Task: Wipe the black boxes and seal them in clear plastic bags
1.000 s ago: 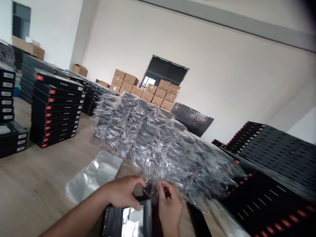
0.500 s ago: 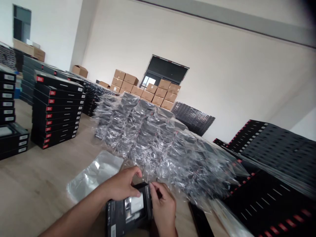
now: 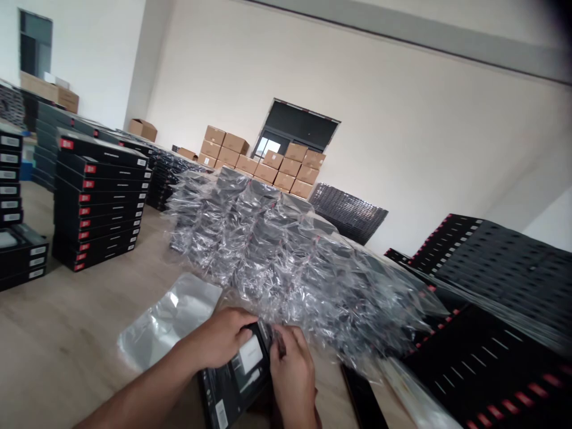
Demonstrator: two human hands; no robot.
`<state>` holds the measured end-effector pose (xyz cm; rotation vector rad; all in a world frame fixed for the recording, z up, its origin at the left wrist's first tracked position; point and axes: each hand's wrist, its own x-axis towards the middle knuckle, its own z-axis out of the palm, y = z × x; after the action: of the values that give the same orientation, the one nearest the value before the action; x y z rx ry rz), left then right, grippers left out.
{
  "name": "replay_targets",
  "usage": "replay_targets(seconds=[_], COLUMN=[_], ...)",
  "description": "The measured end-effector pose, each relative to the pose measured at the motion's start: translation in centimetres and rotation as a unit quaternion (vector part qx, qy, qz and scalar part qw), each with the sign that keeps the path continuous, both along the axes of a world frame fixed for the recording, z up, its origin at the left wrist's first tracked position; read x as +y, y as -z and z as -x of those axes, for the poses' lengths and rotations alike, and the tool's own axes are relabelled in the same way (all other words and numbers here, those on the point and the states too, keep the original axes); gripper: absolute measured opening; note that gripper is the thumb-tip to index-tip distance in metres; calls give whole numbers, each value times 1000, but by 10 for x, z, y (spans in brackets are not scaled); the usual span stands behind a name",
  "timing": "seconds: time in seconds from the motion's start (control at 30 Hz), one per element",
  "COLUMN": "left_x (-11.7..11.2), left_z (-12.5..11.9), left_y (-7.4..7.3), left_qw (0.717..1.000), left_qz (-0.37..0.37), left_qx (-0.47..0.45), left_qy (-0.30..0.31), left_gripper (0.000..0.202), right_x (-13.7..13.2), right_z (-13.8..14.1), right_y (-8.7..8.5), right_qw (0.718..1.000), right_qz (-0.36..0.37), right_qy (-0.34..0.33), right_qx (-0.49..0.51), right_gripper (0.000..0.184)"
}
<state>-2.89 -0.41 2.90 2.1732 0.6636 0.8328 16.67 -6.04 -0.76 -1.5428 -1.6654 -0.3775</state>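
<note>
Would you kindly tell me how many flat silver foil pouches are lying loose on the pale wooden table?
1: the flat silver foil pouch lies on the pale wooden table, beside the left hand; more may be hidden.

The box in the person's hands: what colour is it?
The box is black with a white patch, best seen in the head view.

Cardboard cartons [image 3: 267, 173] stacked by a doorway [image 3: 300, 125]

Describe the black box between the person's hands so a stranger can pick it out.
On the wooden table, find the heap of plastic-wrapped packages. At its near edge, the left hand and right hand hold a black box showing a white picture, unlike its stacked neighbours.
</note>
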Motion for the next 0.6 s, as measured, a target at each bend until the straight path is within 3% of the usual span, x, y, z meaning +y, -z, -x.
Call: replay_targets(seconds=[0.1, 0.17, 0.27, 0.4, 0.47, 0.6], left_x=[2, 3, 6, 10, 13, 15], left_z=[-2, -3, -5, -8, -9, -13], left_y=[4, 7, 8, 11, 13, 16], left_qw=[999, 999, 997, 993, 990, 989], left_qz=[17, 39, 67, 84, 86, 60], left_qx=[13, 9, -16, -54, -68, -86], left_qy=[-26, -31, -31, -68, -89, -109], left_gripper=[38, 38, 39, 42, 44, 44], right_x=[2, 2, 3, 6, 8, 9], right_z=[-14, -22, -25, -19, -17, -16], right_y=[1, 0, -1, 1, 2, 0], right_qw=[994, 982, 942, 881, 881, 913], right_qz=[45, 92, 144, 120, 93, 61], right_qy=[94, 105, 43, -21, -28, 2], right_qx=[42, 129, 301, 456, 464, 403], right_gripper=[16, 17, 28, 31, 31, 25])
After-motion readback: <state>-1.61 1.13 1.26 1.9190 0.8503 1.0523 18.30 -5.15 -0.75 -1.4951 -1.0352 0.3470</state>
